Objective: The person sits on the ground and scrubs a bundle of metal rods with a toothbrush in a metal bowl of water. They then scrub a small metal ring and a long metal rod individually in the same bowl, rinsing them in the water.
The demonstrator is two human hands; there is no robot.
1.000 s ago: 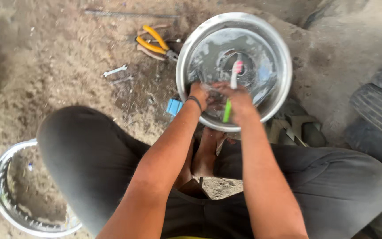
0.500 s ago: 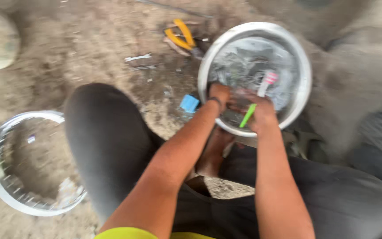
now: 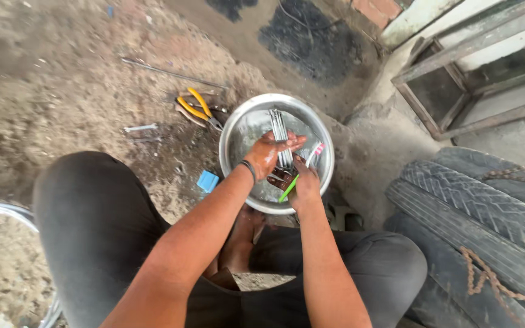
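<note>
Both hands are in the steel basin, scrubbing spokes.

The left hand [image 3: 273, 155] is closed on a bundle of thin metal spokes [image 3: 281, 135], lifted over the round steel basin [image 3: 233, 130] that sits on the dirt ahead of the knees. The right hand [image 3: 302, 184] is wrapped around a green-handled toothbrush [image 3: 301, 172], bristles against the spokes. Yellow-handled pliers [image 3: 197, 109] lie just left of the basin, a small blue block [image 3: 207, 181] near its rim, and worn tyres [image 3: 487, 206] are stacked to the right.
</note>
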